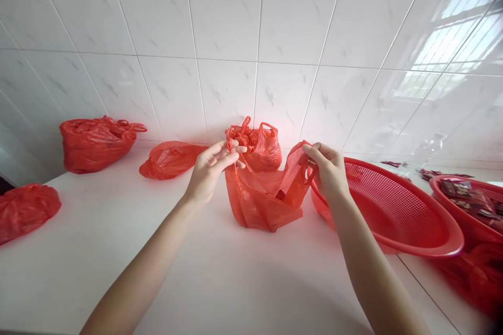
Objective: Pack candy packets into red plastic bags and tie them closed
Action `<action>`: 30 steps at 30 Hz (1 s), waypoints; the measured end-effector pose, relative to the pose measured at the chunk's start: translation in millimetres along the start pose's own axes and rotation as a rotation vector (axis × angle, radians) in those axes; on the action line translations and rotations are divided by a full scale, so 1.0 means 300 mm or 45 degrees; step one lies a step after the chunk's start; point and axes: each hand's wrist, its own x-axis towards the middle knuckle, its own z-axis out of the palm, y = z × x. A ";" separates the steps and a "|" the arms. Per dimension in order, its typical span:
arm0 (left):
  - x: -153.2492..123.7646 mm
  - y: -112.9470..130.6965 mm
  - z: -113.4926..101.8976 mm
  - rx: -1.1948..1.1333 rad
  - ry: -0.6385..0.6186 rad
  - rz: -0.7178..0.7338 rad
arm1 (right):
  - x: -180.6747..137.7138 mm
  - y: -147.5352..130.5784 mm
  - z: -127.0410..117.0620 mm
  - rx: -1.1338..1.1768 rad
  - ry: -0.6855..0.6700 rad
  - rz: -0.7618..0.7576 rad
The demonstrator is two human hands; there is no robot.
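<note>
Fingers of the left hand [204, 172] pinch one knotted-looking corner of a thin red bag [263, 204], thumb against forefinger; those of the right hand [329, 167] are closed on its opposite edge, at about two o'clock; the bag is over the middle of the worktop [188, 282], mouth spread between the hands, with what may be a small dark packet [280, 195] inside, hard to make out through the film. At its twelve o'clock stands a stuffed bag [268, 154], at ten a flatter bag [168, 161]; at three, a perforated red basket [408, 214].
</note>
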 end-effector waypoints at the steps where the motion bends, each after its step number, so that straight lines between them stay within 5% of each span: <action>1: 0.002 0.004 0.010 0.025 0.012 0.023 | 0.001 -0.021 0.009 -0.104 0.003 -0.076; 4: 0.011 0.014 0.026 0.076 0.150 0.141 | 0.013 -0.069 0.005 -0.244 0.104 -0.229; 8: 0.002 0.030 0.038 0.173 0.299 0.320 | 0.024 -0.103 -0.023 -0.084 0.147 -0.190; 16: -0.079 0.047 0.142 0.454 -0.113 0.302 | -0.085 -0.156 0.106 -0.006 -0.570 0.008; 23: -0.069 0.058 0.144 0.178 0.018 0.155 | -0.116 -0.141 0.149 -0.215 -0.418 -0.240; 30: -0.036 0.067 0.105 0.021 0.173 0.103 | -0.095 -0.043 0.177 -0.158 -0.719 0.067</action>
